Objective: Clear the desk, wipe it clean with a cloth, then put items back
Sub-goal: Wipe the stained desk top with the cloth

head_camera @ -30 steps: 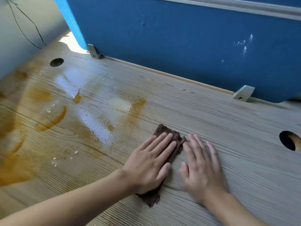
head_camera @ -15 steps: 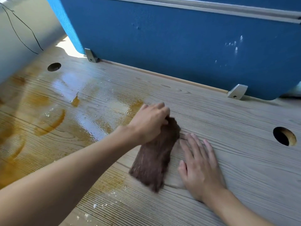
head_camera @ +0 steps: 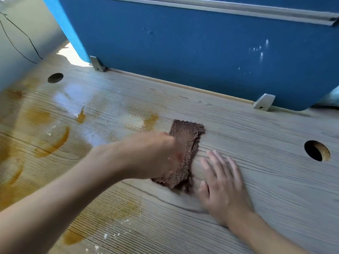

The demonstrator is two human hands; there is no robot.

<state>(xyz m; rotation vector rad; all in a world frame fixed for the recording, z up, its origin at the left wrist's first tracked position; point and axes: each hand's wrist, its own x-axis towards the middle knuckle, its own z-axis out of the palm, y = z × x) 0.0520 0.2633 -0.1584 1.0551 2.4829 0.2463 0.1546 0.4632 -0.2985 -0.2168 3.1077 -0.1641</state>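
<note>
Between the hands lies the brown cloth (head_camera: 185,140), gripped by the blurred left hand (head_camera: 156,154); the right hand (head_camera: 222,182) lies flat on the cleared surface (head_camera: 256,136). Orange spill (head_camera: 62,138) left of them awaits wiping.

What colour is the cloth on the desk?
Dark brown cloth, shown best in the head view.

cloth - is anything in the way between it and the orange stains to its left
Nothing visible does. Between the cloth and the orange stains the desk shows only a wet sheen and small white crumbs. The left hand holds the cloth.
</note>
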